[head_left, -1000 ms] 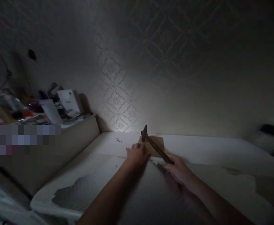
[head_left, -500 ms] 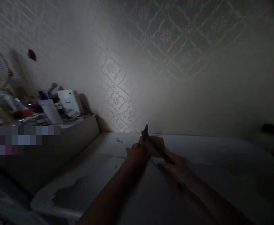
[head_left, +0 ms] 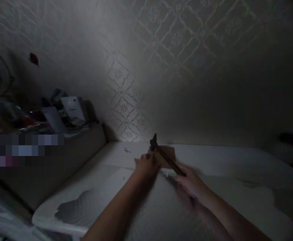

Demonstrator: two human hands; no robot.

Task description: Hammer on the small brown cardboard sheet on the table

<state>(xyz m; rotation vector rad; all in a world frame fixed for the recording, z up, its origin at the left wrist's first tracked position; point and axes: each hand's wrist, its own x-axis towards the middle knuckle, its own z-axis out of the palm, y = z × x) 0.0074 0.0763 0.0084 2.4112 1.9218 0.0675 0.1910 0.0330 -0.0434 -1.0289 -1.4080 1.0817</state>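
Hammer, dark head and long straight brown handle (head_left: 171, 161); slants from near right to far left, its head above the far left corner of the board, contact not discernible. Flat, four-sided brown board, apparently wood (head_left: 170, 151); lies on the table toward the far edge, centre. Small dark slivers, loose group (head_left: 127, 150); on the table, left of the board. White table with rounded near left corner (head_left: 211, 159); smooth along the far strip, a jagged-edged grey ribbed patch at near left. Pale wall with lattice-and-flower relief (head_left: 123, 107); behind the table. White rectangular box (head_left: 72, 107); upright among clutter on the pale flat-sided cabinet (head_left: 86, 150), far left.

Left hand (head_left: 145, 165): fingers bent, set down at the board's left side; whether it pinches anything cannot be told. Right hand (head_left: 190, 180): closed round the near end of the hammer handle, right of the board.
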